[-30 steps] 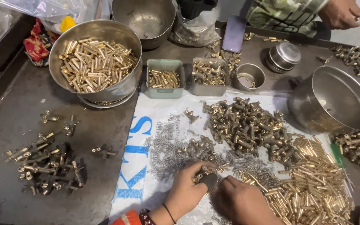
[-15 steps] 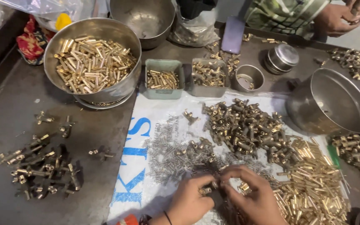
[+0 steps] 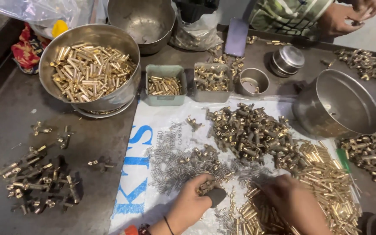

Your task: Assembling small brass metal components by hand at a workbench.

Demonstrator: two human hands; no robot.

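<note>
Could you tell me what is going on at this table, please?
A person is working over heaps of small brass parts on a white sheet. The left hand holds a few brass fittings by the springs; the right hand rests on the brass tubes. A steel bowl of tubes stands at upper left, and assembled pieces lie on the left. Another person's hand works opposite.

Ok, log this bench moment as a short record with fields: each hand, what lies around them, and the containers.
left hand: left hand pinching small brass fittings in its grip, over the white printed sheet
right hand: right hand resting palm down on the loose heap of brass tubes
between hands: scatter of thin grey metal springs
containers: large steel bowl of brass tubes; tilted empty steel pot
far edge: another person's hand
</note>
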